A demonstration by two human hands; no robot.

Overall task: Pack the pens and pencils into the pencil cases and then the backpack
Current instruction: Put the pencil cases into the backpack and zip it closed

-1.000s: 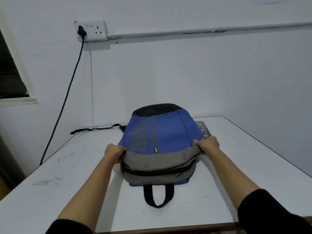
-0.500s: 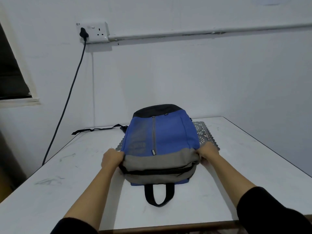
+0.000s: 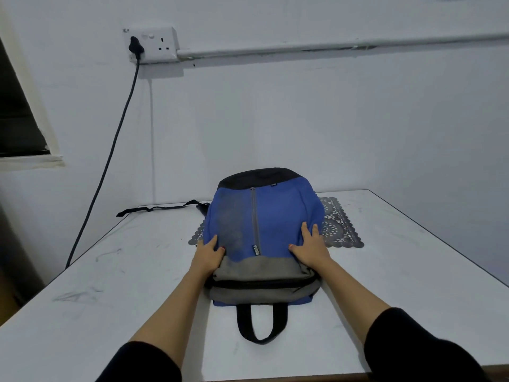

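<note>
A blue, grey and black backpack (image 3: 264,216) lies flat on the white table (image 3: 110,299), its black carry handle (image 3: 260,323) pointing toward me. My left hand (image 3: 208,253) rests flat on the bag's left front, fingers straight. On the right front lies my right hand (image 3: 311,248), palm down with fingers spread on the blue fabric. The bag's zips look closed. No pens, pencils or pencil cases are visible.
A dark lace-patterned mat (image 3: 338,227) lies under and to the right of the bag. A black strap (image 3: 162,208) trails left behind it. A wall socket (image 3: 151,45) with a black cable (image 3: 110,153) hangs at left. The table edge runs close to me.
Both hands left the bag's side edges and moved inward onto its front panel, now lying flat. The bag has settled flatter on the table.
</note>
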